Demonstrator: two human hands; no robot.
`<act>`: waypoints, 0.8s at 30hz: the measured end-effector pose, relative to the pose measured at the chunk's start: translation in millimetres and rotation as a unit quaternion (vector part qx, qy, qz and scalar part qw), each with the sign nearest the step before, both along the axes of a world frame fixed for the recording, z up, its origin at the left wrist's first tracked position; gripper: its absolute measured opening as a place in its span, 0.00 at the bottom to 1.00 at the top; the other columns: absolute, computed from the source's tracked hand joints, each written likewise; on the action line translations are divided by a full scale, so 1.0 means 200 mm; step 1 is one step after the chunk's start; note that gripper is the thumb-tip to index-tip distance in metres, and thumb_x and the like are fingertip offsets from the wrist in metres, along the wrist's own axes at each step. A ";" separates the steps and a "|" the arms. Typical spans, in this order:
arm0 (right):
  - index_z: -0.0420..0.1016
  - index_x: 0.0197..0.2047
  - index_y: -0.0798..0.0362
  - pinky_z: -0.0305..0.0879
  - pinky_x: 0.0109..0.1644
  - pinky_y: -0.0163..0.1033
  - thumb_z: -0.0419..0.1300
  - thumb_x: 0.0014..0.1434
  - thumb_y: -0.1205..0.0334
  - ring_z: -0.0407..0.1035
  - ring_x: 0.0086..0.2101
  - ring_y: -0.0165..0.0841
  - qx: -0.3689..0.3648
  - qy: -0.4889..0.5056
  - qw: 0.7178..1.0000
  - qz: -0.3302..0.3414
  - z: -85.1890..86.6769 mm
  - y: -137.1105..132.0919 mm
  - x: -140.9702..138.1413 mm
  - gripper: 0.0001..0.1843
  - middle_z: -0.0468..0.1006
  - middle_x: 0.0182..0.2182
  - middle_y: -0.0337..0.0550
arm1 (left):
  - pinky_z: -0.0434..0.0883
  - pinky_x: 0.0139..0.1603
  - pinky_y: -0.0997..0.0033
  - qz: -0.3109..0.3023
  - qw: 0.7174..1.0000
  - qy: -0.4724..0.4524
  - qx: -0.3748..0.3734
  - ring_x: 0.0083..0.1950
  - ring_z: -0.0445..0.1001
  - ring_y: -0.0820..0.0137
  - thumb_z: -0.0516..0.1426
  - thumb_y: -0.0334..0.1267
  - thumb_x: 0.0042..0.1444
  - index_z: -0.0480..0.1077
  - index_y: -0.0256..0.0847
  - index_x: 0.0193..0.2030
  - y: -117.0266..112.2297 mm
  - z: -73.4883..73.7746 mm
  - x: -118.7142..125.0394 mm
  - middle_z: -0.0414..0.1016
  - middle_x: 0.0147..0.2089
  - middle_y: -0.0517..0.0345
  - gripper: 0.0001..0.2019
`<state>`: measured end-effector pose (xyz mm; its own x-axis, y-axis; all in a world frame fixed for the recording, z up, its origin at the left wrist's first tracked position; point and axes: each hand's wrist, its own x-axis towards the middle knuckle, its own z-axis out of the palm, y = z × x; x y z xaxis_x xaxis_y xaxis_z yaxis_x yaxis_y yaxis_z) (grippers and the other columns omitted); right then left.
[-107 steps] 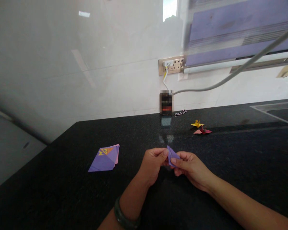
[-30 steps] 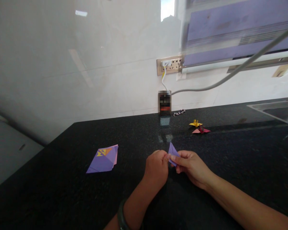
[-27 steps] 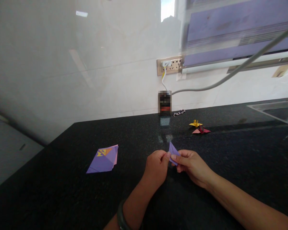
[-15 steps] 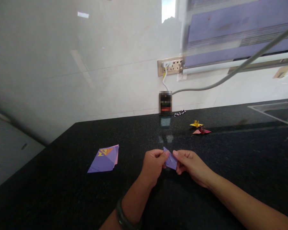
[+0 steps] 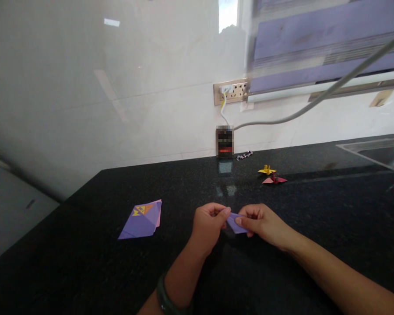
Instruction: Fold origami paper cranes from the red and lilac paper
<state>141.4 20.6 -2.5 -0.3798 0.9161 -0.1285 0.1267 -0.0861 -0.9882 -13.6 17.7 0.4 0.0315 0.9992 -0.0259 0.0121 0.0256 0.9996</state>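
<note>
Between my two hands is a small folded piece of purple origami paper (image 5: 235, 224), just over the dark countertop. My left hand (image 5: 211, 225) pinches its left corner between thumb and fingers. On the other side, my right hand (image 5: 258, 221) is closed on the right part, its thumb pressed on top of the paper. Fingers cover both ends of the piece. To the left lies a stack of purple and pink paper (image 5: 141, 223) with a yellow and orange pattern. Farther back at the right sit a yellow paper crane (image 5: 267, 170) and a red and pink paper crane (image 5: 275, 180).
A dark speckled countertop (image 5: 184, 183) runs along a pale wall. Against the wall stands a blurred-out dark device (image 5: 225, 142) beside a beaded strap (image 5: 244, 155). A white cord goes up to a socket plate (image 5: 231, 91). A glassy-edged panel (image 5: 377, 151) lies at the right.
The purple paper has turned in my fingers, its upper point now lower. My right thumb has moved down onto the paper's face. The view has shifted slightly.
</note>
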 end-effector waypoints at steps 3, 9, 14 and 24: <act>0.67 0.23 0.56 0.53 0.20 0.30 0.59 0.48 0.54 0.56 0.17 0.23 0.022 0.025 0.996 -0.082 0.00 0.02 0.01 0.12 0.65 0.17 0.33 | 0.64 0.22 0.77 0.008 0.999 0.001 -0.040 0.20 0.67 0.76 0.58 0.37 0.43 0.69 0.33 0.26 0.00 -0.01 0.01 0.70 0.20 0.59 0.07; 0.68 0.26 0.56 0.53 0.20 0.29 0.59 0.48 0.54 0.58 0.18 0.23 0.076 0.034 0.992 -0.096 -0.01 0.04 0.02 0.13 0.66 0.19 0.35 | 0.63 0.21 0.78 -0.096 0.989 0.008 -0.112 0.20 0.69 0.75 0.58 0.32 0.43 0.66 0.33 0.28 -0.03 -0.05 0.05 0.73 0.22 0.56 0.06; 0.70 0.34 0.56 0.56 0.20 0.29 0.59 0.47 0.51 0.60 0.20 0.24 0.042 0.097 0.991 -0.085 -0.01 0.03 0.00 0.17 0.69 0.23 0.37 | 0.65 0.23 0.75 -0.057 0.995 -0.012 -0.082 0.21 0.70 0.74 0.58 0.36 0.44 0.68 0.33 0.30 -0.03 -0.04 0.05 0.74 0.23 0.54 0.08; 0.69 0.20 0.56 0.51 0.19 0.29 0.61 0.44 0.55 0.55 0.16 0.22 0.039 0.056 0.995 -0.073 -0.02 0.01 -0.01 0.13 0.64 0.15 0.33 | 0.67 0.30 0.73 -0.032 0.998 -0.055 -0.025 0.29 0.71 0.71 0.58 0.39 0.45 0.70 0.33 0.33 -0.03 -0.02 0.05 0.74 0.28 0.53 0.11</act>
